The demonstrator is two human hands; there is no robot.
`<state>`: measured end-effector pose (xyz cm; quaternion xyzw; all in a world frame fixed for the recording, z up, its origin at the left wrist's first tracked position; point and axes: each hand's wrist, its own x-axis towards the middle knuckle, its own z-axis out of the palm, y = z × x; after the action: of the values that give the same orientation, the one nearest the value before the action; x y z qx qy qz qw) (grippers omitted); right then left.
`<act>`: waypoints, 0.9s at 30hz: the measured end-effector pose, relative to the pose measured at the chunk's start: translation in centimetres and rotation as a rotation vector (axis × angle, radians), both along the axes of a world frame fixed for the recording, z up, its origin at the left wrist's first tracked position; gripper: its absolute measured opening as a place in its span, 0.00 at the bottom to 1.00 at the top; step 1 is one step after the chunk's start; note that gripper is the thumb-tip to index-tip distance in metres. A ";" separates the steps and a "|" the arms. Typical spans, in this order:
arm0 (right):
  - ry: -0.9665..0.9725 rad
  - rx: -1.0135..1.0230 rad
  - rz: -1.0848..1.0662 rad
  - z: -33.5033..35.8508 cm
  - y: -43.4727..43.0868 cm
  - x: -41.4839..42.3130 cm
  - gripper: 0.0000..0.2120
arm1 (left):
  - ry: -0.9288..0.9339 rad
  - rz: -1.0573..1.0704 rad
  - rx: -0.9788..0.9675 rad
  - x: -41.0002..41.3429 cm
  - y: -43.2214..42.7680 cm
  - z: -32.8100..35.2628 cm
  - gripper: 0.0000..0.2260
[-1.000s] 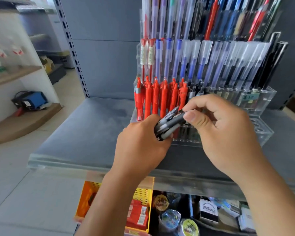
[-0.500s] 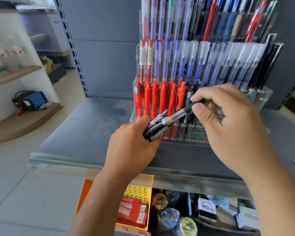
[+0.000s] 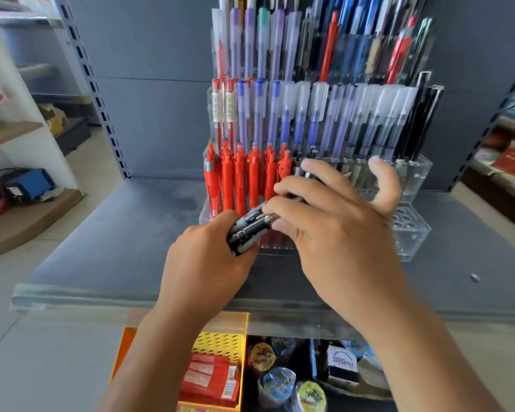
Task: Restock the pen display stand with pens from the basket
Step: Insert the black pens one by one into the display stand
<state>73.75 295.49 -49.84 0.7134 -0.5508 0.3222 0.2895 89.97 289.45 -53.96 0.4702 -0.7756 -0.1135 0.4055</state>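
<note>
The grey shelf [image 3: 116, 233] filled most of the view, and at its back stood the clear plastic display stand [image 3: 414, 179], with stepped rows of pens. The upper rows were full, while the low row held red pens [image 3: 240, 179] on its left part and looked mostly open on its right. Below the shelf edge, a yellow basket [image 3: 220, 341] showed only its rim and some red packets; whether pens were lying inside could not be seen. The right hand [image 3: 339, 233] was in front of the low row, its long fingers bent over the upper ends of the pens, its thumb [image 3: 283, 226] pressing from below and the little finger lifted free. The left hand [image 3: 202, 263] was clamped around the lower part of a bundle of dark pens [image 3: 247, 230], just in front of the red ones and above the shelf. I judge these pens light, stiff and smooth, so they could slide out of a loose fist. It seems best to take one pen near its clip end, between thumb and forefinger, and to draw it along its length. The right hand hid the tips of the bundle, so I could not tell whether one pen was already separated. The small holes [image 3: 405, 217] of the front step were partly blurred, and their number was not clear.
</note>
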 end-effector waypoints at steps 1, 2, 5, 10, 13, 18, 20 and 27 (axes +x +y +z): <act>-0.026 -0.020 0.000 0.1 -0.1 -0.4 0.05 | -0.007 0.012 0.003 0.0 0.0 0.0 0.14; -0.061 -0.041 0.002 0.2 -0.2 -0.8 0.05 | -0.008 0.021 0.010 0.0 0.0 0.0 0.14; -0.218 -0.061 0.059 0.7 -0.4 -1.9 0.07 | -0.007 0.034 0.025 0.0 0.0 0.0 0.14; -0.694 -0.062 0.193 1.6 -0.1 -2.9 0.17 | 0.001 0.034 0.028 -0.1 0.2 0.2 0.17; -0.844 -0.103 0.226 2.0 -0.4 -3.2 0.28 | 0.034 0.005 0.033 0.0 0.2 0.3 0.16; -0.941 -0.103 0.247 1.9 -0.9 -4.1 0.34 | 0.071 -0.016 0.032 0.2 0.1 0.6 0.16; -0.977 -0.062 0.242 1.9 -1.0 -4.2 0.36 | 0.064 -0.012 0.028 0.1 0.1 0.6 0.17; -0.967 -0.015 0.284 1.3 -1.9 -4.0 0.34 | -0.004 0.007 0.019 -0.3 0.3 0.2 0.18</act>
<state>69.71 293.60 -48.51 0.5483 -0.5171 0.6560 -0.0407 89.65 289.72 -53.80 0.4768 -0.7738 -0.1184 0.3998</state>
